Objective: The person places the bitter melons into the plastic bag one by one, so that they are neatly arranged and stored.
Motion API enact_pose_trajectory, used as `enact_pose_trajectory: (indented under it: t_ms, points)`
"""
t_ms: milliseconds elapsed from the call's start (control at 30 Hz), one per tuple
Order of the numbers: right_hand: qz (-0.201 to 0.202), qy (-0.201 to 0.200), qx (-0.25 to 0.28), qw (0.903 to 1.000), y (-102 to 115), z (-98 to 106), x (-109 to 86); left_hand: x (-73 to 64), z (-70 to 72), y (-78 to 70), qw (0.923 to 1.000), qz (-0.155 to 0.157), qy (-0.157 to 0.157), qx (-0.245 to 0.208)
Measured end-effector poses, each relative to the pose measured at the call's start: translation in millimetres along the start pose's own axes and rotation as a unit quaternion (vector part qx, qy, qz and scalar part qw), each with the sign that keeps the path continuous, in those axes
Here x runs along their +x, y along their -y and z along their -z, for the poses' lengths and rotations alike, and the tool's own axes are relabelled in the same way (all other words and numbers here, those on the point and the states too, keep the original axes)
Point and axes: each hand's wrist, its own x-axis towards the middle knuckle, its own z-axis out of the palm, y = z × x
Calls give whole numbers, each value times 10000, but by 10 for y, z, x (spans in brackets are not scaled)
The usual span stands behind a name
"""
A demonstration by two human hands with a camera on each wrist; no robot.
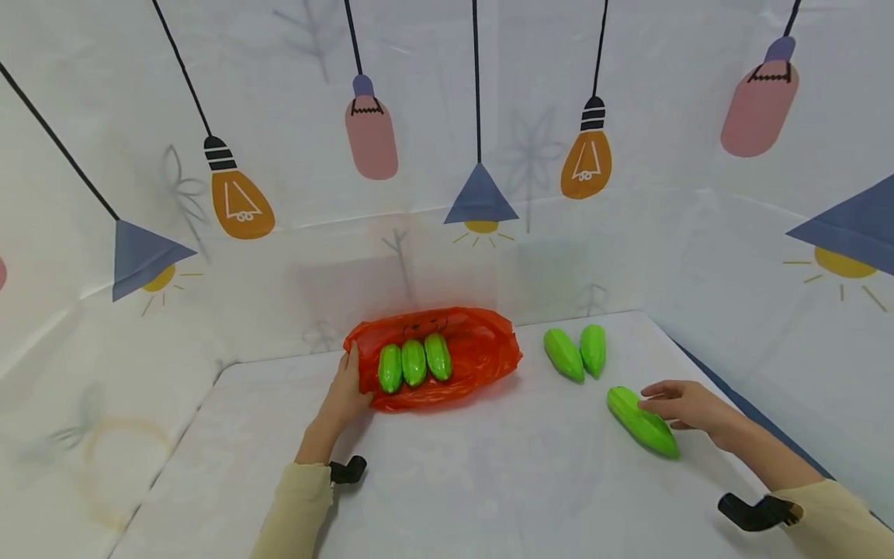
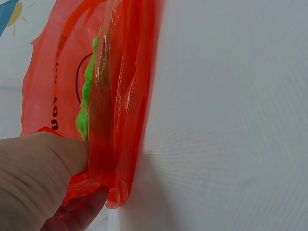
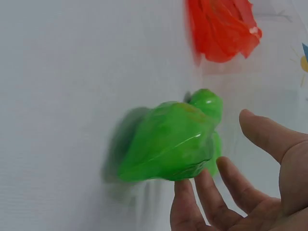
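Note:
A red plastic bag (image 1: 482,357) lies spread open on the table, with three glossy green ridged toy vegetables (image 1: 414,363) side by side in it. My left hand (image 1: 347,388) pinches the bag's left edge, thumb inside and fingers outside, as the left wrist view (image 2: 38,175) shows. On the right, my right hand (image 1: 691,405) reaches over another green ridged vegetable (image 1: 642,423), fingers spread and relaxed. In the right wrist view its fingertips are right at the underside of this vegetable (image 3: 168,142), while the thumb stands apart.
Two more green vegetables (image 1: 564,355) lie together behind my right hand, to the right of the bag. White sheeting printed with lamps (image 1: 482,194) hangs around the back and sides of the white table (image 1: 482,473).

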Motion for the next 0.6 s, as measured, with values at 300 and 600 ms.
enact_pose_trajectory:
  t_ms: [300,600]
  points:
    - [-442,20,447,9980,-189,-105,-76,8,3,-16,9999,-99,-50,53]
    - [-321,-51,-117,9994,-96,-273,-75,-14,2,-28,9999,-44,-111,53]
